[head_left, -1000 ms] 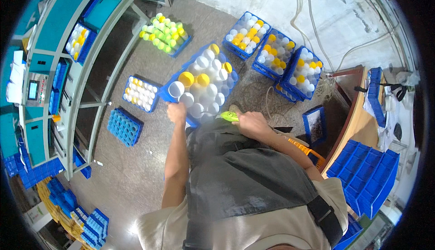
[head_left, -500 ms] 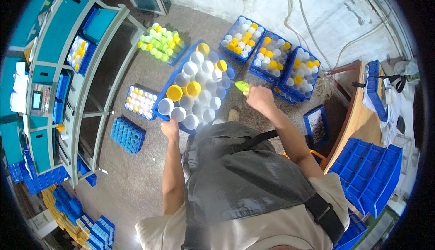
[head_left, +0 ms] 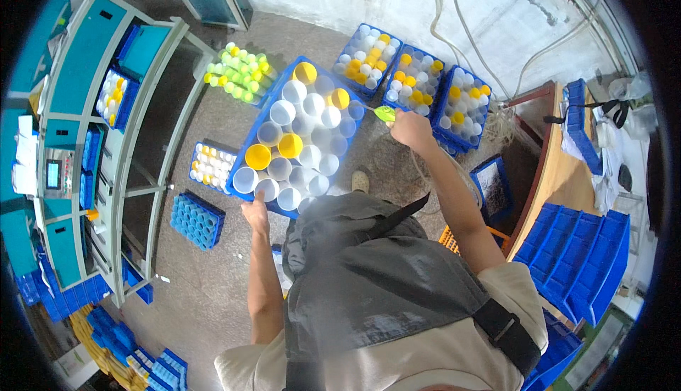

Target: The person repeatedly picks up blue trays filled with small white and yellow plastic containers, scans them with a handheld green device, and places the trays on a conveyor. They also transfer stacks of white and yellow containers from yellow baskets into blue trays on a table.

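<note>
Big blue plastic crate of white and yellow cups (head_left: 250,148) sits tilted ahead; left hand (head_left: 254,214) grips its near rim, keep it steady. Right hand (head_left: 410,127) closed on small green piece (head_left: 385,113), possibly a cap.

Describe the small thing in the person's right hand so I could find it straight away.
Start at the big blue crate of white and yellow tubes in the middle of the floor. Just past its far right corner, the right hand holds a small yellow-green piece. Unlike the tubes around it, it stands in no crate.
</note>
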